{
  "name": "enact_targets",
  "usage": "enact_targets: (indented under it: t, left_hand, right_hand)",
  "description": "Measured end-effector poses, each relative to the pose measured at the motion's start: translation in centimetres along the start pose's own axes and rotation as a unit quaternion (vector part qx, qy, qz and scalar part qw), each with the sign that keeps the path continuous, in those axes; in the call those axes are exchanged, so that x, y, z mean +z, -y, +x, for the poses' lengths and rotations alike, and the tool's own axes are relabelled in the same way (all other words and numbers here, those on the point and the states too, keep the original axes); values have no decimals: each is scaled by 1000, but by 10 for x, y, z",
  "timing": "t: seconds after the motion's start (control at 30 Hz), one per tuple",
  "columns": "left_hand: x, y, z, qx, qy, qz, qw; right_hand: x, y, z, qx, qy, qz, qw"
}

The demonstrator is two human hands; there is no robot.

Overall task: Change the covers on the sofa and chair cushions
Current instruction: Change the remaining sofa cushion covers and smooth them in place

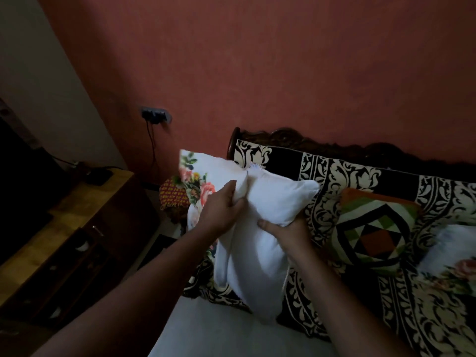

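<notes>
Two hands work a white cushion out of a floral cover above the sofa.

At far left a wooden cabinet (77,228) stands against the wall, with a socket (155,115) and its hanging cable on the red wall beyond. The left hand (220,211) grips bunched white cloth where the floral cover (197,185) meets the cushion (260,228), which is held up over the sofa's left end. The right hand (288,234) clutches the cushion's lower right edge, thumb on the front. To the right, a geometric cushion (373,228) leans on the sofa (334,171), draped in black-and-cream cloth; at the far right lies what seems, blurred, another floral cover (456,269).
</notes>
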State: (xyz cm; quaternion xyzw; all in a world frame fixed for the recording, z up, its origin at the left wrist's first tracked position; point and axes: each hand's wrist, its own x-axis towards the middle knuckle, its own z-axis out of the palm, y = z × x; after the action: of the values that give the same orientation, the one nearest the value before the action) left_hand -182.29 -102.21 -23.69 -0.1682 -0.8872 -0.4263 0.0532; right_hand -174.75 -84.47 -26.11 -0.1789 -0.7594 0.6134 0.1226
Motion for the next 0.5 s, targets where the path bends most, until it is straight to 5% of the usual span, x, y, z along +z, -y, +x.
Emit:
enact_targets:
  t: [0.13,0.27,0.37,0.5]
  left_hand:
    - [-7,12,18,-159,-10,-1,987]
    - [-7,17,21,-103,54,194,974]
    - [-8,14,27,-97,58,195,974]
    - [-14,56,46,-121,156,204,959]
  right_hand:
    - [10,-8,-16,-40,52,-24,998]
    - [7,-28,-34,-55,73,-43,995]
    - [1,-41,-37,-43,58,-47,996]
    - [3,-47,-43,-105,19,-117,987]
